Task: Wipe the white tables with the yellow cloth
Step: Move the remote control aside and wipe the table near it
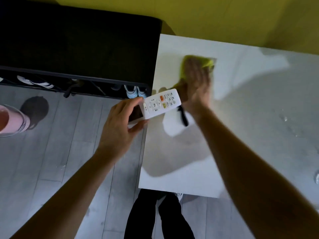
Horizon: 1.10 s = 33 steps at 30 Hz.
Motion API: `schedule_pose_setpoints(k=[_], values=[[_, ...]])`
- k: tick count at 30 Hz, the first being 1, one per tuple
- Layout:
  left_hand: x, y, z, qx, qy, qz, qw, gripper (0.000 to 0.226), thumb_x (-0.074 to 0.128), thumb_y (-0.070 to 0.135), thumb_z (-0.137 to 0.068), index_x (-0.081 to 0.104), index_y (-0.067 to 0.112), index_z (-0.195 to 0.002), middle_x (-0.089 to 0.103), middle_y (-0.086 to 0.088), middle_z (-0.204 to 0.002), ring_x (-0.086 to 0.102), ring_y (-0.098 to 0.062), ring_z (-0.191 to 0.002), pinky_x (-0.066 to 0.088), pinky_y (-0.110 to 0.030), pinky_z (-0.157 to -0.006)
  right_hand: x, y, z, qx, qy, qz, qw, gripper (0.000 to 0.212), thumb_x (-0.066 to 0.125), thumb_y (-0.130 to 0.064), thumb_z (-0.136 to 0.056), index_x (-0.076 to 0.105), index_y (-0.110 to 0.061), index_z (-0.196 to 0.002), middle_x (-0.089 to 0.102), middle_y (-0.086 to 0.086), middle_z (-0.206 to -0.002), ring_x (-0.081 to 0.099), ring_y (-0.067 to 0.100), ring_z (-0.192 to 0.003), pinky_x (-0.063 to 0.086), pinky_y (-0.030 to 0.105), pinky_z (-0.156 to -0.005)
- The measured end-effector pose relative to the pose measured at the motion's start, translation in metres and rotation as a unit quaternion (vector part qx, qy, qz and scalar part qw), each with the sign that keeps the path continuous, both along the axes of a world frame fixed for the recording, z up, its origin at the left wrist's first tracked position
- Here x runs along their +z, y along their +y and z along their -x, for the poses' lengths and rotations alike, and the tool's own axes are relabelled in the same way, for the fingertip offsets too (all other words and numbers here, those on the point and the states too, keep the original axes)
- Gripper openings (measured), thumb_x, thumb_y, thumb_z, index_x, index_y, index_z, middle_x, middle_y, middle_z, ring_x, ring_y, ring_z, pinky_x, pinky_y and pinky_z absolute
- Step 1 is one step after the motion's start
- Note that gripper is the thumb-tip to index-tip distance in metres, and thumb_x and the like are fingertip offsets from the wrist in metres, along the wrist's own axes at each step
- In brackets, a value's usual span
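Pinching a flat white remote (162, 104) with rubbery coloured buttons, my left hand (120, 121) is holding it just off the white table's (241, 135) near-left edge. My right hand (196, 81), fingers flat, is pressing the soft, crumpled yellow cloth (208, 62), blurred, onto that glossy tabletop. Beyond the table: yellow wall (224, 16). Left of it: grey plank floor (60, 135), black shoe rack (77, 49).

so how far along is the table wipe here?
Mid-wipe. The right hand presses the yellow cloth flat on the far left part of the white table. The left hand holds the white remote up by the table's left edge. Still left: droplets glisten on the right side. Nothing shows which parts are already wiped.
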<state>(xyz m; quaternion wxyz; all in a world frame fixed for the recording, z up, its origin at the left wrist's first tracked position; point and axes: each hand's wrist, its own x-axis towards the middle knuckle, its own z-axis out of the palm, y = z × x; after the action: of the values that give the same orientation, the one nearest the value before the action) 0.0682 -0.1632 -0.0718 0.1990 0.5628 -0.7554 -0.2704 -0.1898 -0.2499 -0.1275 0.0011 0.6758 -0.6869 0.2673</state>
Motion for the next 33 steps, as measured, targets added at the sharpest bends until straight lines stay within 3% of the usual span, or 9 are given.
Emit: schedule_pose_setpoints(k=[5,8,14,18,21,23,26,30,33], values=[[0.013,-0.010,-0.004,0.022,0.008,0.014,1.000,0.064,0.073,0.033,-0.094,0.049,0.015,-0.150,0.055,-0.010,-0.145,0.050,-0.028,-0.132,0.041,-0.019,-0.091,0.008,0.064,-0.097,0.092,-0.067,-0.012,0.993,0.043,0.051,-0.030,-0.093,0.068,-0.004,-0.123,0.066,0.017,-0.130,0.052,0.037,-0.134,0.036,0.062,-0.112],[0.015,-0.014,0.002,0.024,0.012,0.010,1.000,0.063,0.075,0.032,-0.093,0.050,0.016,-0.149,0.056,-0.010,-0.142,0.052,-0.030,-0.129,0.045,-0.030,-0.090,0.002,0.085,-0.069,0.088,-0.028,-0.033,0.995,0.051,0.050,-0.029,-0.093,0.061,-0.005,-0.136,0.055,0.017,-0.145,0.041,0.035,-0.143,0.025,0.057,-0.121],[0.007,-0.023,0.021,0.010,0.017,-0.012,1.000,0.062,0.077,0.027,-0.094,0.051,0.016,-0.149,0.057,-0.010,-0.141,0.053,-0.032,-0.126,0.050,-0.045,-0.098,-0.002,0.149,0.083,-0.136,-0.018,-0.101,0.985,0.065,0.042,-0.031,-0.098,0.029,-0.012,-0.158,0.027,0.010,-0.164,0.021,0.026,-0.153,0.017,0.053,-0.123],[0.004,-0.029,0.035,-0.004,0.004,-0.017,1.000,0.061,0.076,0.028,-0.095,0.050,0.018,-0.149,0.056,-0.008,-0.144,0.050,-0.030,-0.128,0.043,-0.034,-0.095,0.005,0.154,0.071,-0.253,-0.032,-0.110,0.961,0.064,0.038,-0.029,-0.099,0.024,-0.011,-0.159,0.024,0.008,-0.166,0.019,0.027,-0.153,0.015,0.053,-0.123],[0.002,-0.039,0.046,-0.018,0.001,-0.014,1.000,0.060,0.077,0.027,-0.094,0.052,0.018,-0.147,0.057,-0.009,-0.142,0.050,-0.030,-0.126,0.039,-0.032,-0.095,0.009,0.164,0.003,-0.172,-0.059,-0.096,0.979,0.077,0.051,-0.035,-0.087,0.034,0.000,-0.153,0.034,0.017,-0.160,0.028,0.035,-0.150,0.021,0.058,-0.121],[-0.002,-0.047,0.056,-0.028,-0.002,-0.009,1.000,0.060,0.079,0.026,-0.092,0.053,0.015,-0.146,0.058,-0.010,-0.141,0.051,-0.032,-0.126,0.037,-0.031,-0.097,0.012,0.183,-0.060,-0.084,-0.060,-0.113,0.988,0.089,0.063,-0.045,-0.080,0.036,-0.002,-0.153,0.034,0.015,-0.160,0.025,0.031,-0.151,0.017,0.055,-0.123],[-0.009,-0.059,0.074,-0.041,-0.013,-0.003,0.999,0.059,0.079,0.026,-0.091,0.055,0.015,-0.144,0.060,-0.011,-0.138,0.052,-0.033,-0.127,0.037,-0.031,-0.100,0.017,0.205,-0.122,0.023,-0.046,-0.138,0.989,0.073,0.058,-0.034,-0.093,0.030,-0.014,-0.157,0.025,0.004,-0.165,0.014,0.020,-0.155,0.015,0.051,-0.125],[-0.019,-0.069,0.099,-0.073,-0.043,0.018,0.996,0.061,0.083,0.026,-0.086,0.058,0.011,-0.140,0.064,-0.011,-0.137,0.055,-0.036,-0.127,0.037,-0.039,-0.107,0.014,0.215,-0.095,0.085,-0.049,-0.137,0.986,0.073,0.059,-0.031,-0.091,0.033,-0.016,-0.157,0.028,0.000,-0.164,0.017,0.015,-0.154,0.018,0.051,-0.124],[-0.021,-0.071,0.116,-0.082,-0.062,0.027,0.994,0.062,0.085,0.028,-0.084,0.060,0.013,-0.138,0.060,-0.011,-0.141,0.053,-0.036,-0.130,0.035,-0.039,-0.110,0.013,0.236,-0.039,-0.007,-0.047,-0.142,0.989,0.070,0.057,-0.030,-0.094,0.031,-0.017,-0.158,0.023,0.000,-0.165,0.014,0.017,-0.155,0.014,0.050,-0.125]])
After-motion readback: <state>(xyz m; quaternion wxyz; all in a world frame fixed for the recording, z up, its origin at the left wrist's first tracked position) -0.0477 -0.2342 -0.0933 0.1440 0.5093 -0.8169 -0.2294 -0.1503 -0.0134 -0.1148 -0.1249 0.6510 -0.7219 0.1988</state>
